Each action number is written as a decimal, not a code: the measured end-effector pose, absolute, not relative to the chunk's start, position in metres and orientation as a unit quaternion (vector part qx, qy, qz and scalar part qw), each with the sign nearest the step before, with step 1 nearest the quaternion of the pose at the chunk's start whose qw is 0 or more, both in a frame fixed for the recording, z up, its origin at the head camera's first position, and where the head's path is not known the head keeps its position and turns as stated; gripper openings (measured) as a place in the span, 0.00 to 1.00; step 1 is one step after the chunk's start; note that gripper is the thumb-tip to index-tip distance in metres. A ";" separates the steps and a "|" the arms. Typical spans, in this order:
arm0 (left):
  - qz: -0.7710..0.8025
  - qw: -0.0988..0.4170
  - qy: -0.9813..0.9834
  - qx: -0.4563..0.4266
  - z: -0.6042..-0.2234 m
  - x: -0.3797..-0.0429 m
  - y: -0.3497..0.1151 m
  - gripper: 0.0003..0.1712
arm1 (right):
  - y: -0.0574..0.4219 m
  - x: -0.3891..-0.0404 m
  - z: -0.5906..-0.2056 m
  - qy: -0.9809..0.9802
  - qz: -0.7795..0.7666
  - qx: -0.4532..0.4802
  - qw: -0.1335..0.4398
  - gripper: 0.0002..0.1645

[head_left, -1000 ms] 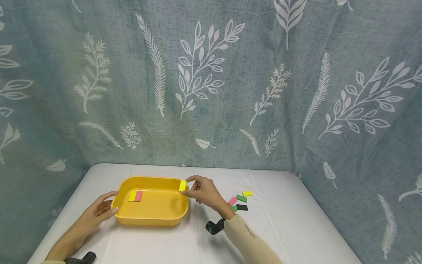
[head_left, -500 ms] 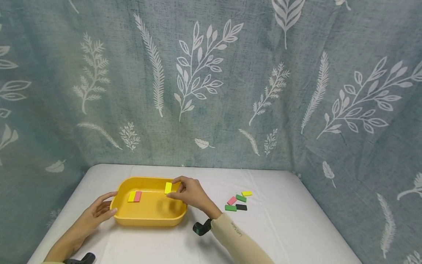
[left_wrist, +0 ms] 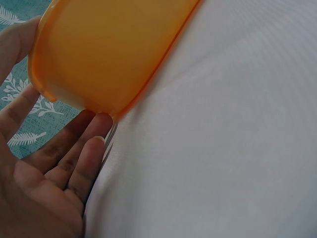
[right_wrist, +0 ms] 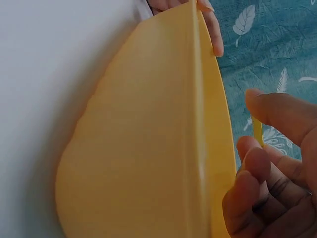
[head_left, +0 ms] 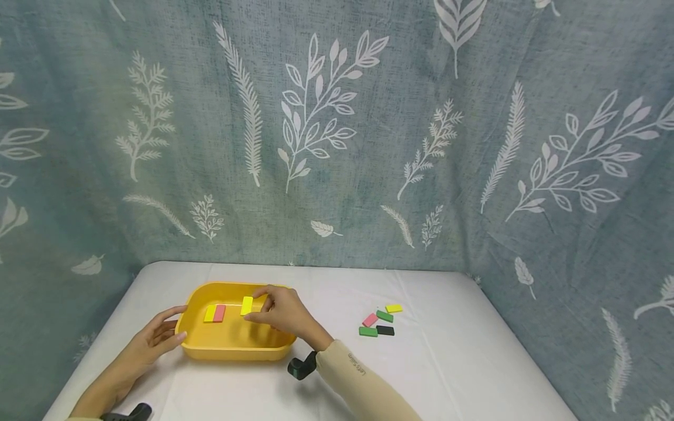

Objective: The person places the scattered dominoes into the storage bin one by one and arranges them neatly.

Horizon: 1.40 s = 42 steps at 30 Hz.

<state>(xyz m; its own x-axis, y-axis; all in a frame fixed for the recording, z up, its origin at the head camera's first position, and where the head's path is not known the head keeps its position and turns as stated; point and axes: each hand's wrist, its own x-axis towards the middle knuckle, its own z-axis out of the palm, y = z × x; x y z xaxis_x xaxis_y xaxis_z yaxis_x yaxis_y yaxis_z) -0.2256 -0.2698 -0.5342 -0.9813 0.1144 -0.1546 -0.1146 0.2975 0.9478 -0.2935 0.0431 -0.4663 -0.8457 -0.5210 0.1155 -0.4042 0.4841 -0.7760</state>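
My left hand point(head_left: 151, 340) grips the left end of a yellow plastic tray point(head_left: 237, 354), fingers and thumb at its rim. Over the tray, my right hand point(head_left: 286, 311) pinches a small flat yellow block point(head_left: 247, 306) between thumb and forefinger; in the right wrist view that block point(right_wrist: 257, 131) shows edge-on, a thin strip. Inside the tray, toward the left, a yellow block point(head_left: 209, 313) and a pink block point(head_left: 219, 314) lie side by side. The left wrist view has the tray's outer side point(left_wrist: 109, 54) with fingertips touching its end.
Right of the tray, loose blocks lie on the white tablecloth point(head_left: 447, 356): a yellow one point(head_left: 394, 308), a pink one point(head_left: 370, 320), a black one point(head_left: 385, 330) and two green ones point(head_left: 385, 316). A patterned curtain point(head_left: 337, 146) hangs behind the table.
My right hand has moved left with the yellow block, from the tray's right rim to over its middle. My left hand and the tray stay in place.
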 end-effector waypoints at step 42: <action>0.597 0.095 0.797 -0.003 -0.537 -0.228 -0.271 0.48 | -0.023 -0.304 -0.492 0.918 -0.353 -0.165 0.078 0.28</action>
<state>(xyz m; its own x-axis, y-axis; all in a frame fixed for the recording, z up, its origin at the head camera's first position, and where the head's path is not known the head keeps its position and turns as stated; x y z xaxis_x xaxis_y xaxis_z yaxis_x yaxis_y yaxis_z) -0.2285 -0.2711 -0.5366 -0.9818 0.1096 -0.1551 -0.1180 0.2881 0.9503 -0.3042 -0.0232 -0.4918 -0.9335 -0.3575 -0.0269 -0.2472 0.6959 -0.6742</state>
